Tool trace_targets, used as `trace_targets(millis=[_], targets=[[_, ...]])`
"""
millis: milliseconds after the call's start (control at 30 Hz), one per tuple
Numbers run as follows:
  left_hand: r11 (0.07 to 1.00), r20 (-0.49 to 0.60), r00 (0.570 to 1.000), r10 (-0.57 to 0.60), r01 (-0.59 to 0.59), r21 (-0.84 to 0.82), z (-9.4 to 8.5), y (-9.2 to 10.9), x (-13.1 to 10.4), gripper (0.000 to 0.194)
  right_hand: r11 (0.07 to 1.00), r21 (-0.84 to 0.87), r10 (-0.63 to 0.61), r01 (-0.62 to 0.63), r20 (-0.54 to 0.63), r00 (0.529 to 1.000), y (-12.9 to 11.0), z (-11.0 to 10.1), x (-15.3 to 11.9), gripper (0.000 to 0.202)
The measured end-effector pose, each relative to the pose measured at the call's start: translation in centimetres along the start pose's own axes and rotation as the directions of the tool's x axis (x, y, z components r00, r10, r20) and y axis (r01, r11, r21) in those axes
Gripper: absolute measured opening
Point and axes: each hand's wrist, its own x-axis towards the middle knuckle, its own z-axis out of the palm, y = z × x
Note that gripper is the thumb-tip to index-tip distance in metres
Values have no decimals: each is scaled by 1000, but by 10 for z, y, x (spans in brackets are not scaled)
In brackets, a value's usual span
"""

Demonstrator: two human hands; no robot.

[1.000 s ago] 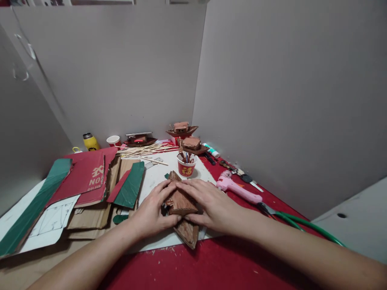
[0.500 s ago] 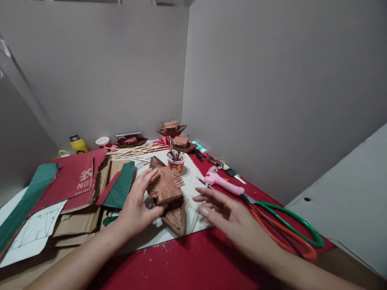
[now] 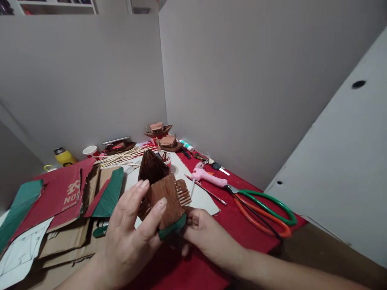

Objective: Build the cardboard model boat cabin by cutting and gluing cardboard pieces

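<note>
A brown model boat (image 3: 165, 195), made of cardboard with a ridged roof edge, is tilted up off the table with its pointed end toward the back. My left hand (image 3: 130, 227) grips its left side, thumb across the roof and fingers along the edge. From below and to the right, my right hand (image 3: 207, 233) holds the near end; most of its fingers are hidden beneath the boat. A green strip (image 3: 173, 226) shows on the near side of the roof. Just behind the boat stands a paper cup (image 3: 165, 158) with brushes in it.
Cut red and green cardboard (image 3: 68, 187) covers the left side. To the right lie a pink glue gun (image 3: 208, 176), a pencil (image 3: 211, 192) and scissors (image 3: 263, 205) with green and orange handles. Thin wooden sticks (image 3: 121, 156) and finished model boats (image 3: 157, 129) sit at the back.
The boat has been raised from the white sheet and tipped. My right hand has moved left to take hold of it, and my left thumb now lies over the roof. The view has shifted right.
</note>
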Motion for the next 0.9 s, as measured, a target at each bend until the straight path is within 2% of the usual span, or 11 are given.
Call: trace_targets(millis=[133, 200, 233, 267, 333, 433, 500, 600, 833, 900], targets=[[1000, -51, 999, -14, 14, -7, -11, 12, 2, 105, 1000, 6, -28, 28, -61, 998, -4, -4, 0, 35], [980, -109, 985, -131, 112, -163, -19, 17, 3, 101, 1000, 11, -10, 11, -71, 997, -6, -7, 0, 37], [942, -130, 966, -222, 179, -284, -22, 18, 4, 96, 1000, 21, -3, 5, -61, 998, -7, -8, 0, 39], [878, -128, 936, -327, 251, -407, -24, 18, 5, 90, 999, 38, 2, 0, -41, 999, -8, -10, 0, 40], [697, -63, 849, -524, 386, -604, -26, 13, 8, 77, 997, 70, 16, -17, 17, 1000, -11, -11, -2, 41], [366, 201, 700, -685, 570, -736, -16, 2, 9, 66, 992, 101, 58, -71, 131, 990, -14, -9, -5, 41], [146, 397, 636, -662, 629, -764, -6, -5, 8, 66, 983, 137, 91, -121, 207, 974, -14, -7, -7, 41], [-98, 569, 625, -534, 622, -777, 7, -9, 5, 69, 956, 214, 141, -200, 262, 955, -9, -3, -6, 41], [-403, 710, 562, -425, 585, -704, 13, 3, 1, 61, 896, 312, 206, -316, 337, 919, 4, 4, -1, 38], [-502, 747, 528, -404, 555, -663, 12, 8, 1, 58, 884, 337, 203, -322, 343, 917, 7, 6, 0, 39]])
